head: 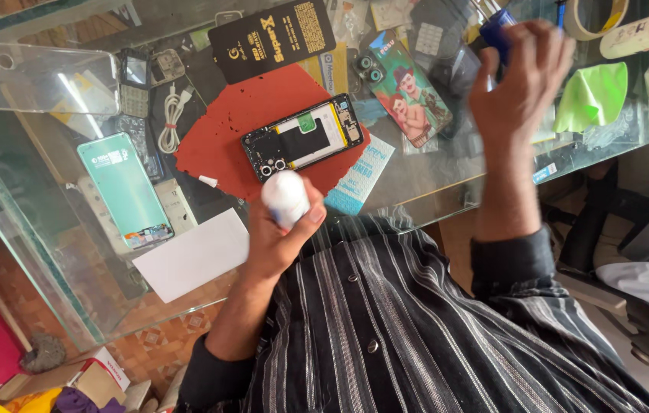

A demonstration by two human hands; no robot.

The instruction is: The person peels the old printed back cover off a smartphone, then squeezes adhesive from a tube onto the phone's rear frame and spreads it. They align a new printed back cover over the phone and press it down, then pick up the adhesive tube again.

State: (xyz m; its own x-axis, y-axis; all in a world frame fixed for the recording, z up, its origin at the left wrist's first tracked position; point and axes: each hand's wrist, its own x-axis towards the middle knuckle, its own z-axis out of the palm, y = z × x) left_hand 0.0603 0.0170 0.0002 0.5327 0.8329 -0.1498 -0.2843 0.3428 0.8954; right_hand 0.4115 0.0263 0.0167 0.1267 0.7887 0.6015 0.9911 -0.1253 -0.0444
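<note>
My left hand (282, 229) is closed around a small white bottle (285, 197), held just above the near edge of the glass table (49, 229). Raised over the table's right side, my right hand (520, 76) pinches a small blue cap (499, 24) in its fingertips. Between the hands, a phone with its back cover off (303, 138) lies on a red mat (225, 130), showing its battery and circuit boards.
On the glass are a clear phone case (34, 76), a teal phone box (124, 187), a white paper sheet (194, 252), a white cable (173, 115), a black flat package (272, 38), a picture-printed phone case (409, 95), a green cloth (592, 95), a tape roll (596, 19) and a white squeeze bottle (642, 32). An office chair (646, 222) stands at the right.
</note>
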